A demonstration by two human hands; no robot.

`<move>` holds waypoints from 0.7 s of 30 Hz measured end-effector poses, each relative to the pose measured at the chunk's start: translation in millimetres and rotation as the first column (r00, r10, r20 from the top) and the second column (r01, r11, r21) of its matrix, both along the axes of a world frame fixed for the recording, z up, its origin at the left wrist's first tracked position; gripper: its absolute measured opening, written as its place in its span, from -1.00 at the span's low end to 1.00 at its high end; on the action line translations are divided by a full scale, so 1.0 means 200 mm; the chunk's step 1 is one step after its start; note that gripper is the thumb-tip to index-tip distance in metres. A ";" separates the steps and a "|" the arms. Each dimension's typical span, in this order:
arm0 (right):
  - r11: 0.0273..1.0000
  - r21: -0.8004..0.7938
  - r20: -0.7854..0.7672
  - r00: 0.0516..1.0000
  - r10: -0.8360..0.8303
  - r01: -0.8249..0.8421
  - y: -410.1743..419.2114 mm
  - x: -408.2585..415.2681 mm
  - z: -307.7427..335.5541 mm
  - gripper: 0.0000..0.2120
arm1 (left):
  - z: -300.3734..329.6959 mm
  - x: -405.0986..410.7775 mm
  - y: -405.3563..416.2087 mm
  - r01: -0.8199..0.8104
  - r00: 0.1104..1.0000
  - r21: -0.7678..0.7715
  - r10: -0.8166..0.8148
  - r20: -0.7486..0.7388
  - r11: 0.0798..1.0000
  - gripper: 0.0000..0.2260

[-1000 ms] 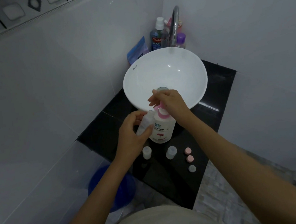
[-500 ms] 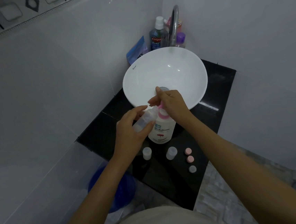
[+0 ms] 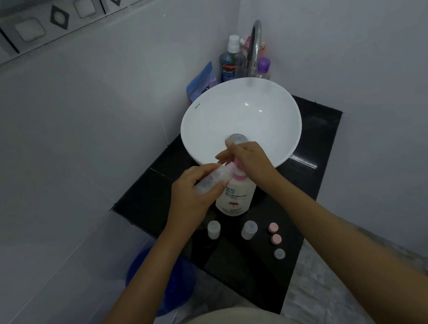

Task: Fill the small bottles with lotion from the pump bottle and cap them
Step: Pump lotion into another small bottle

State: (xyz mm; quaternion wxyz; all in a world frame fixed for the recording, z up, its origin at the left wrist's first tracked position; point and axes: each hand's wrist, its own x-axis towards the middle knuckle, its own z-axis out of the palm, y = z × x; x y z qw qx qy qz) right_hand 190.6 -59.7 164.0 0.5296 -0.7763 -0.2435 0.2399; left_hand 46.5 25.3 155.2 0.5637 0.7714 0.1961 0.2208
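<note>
Left hand (image 3: 193, 197) now has the small clear bottle (image 3: 211, 181) tipped nearly flat, mouth up against the pink pump head of the pump bottle (image 3: 234, 197); a second ago it was held lower and more upright beside the label. Grip: fingers wrapped around the small bottle. Right hand (image 3: 253, 162) sits on top of the pump, palm down, fingers partly spread, looks pressing; nozzle hidden, can't tell if lotion flows. So filling of the first bottle is likely starting. Pump bottle stands on the black tabletop (image 3: 311, 152) just in front of the sink (image 3: 274, 98). Two small bottles (image 3: 213, 229) (image 3: 249, 229) and three caps (image 3: 276, 239) unmoved, uncapped, near the front edge.
</note>
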 end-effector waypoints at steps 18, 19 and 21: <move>0.999 0.049 0.003 1.000 -0.013 0.013 -0.01 -0.01 0.01 -0.59 | 0.02 0.00 0.01 0.014 1.000 -0.024 -0.014 -0.003 1.000 -0.70; 0.997 0.073 0.002 1.000 -0.030 0.030 -0.01 -0.01 0.02 -0.58 | 0.02 0.01 0.01 0.014 1.000 -0.025 -0.014 0.004 1.000 -0.70; 0.990 0.126 -0.025 0.998 -0.064 0.066 -0.01 -0.03 0.01 -0.57 | 0.03 0.02 0.01 0.018 1.000 -0.031 -0.018 0.011 0.999 -0.72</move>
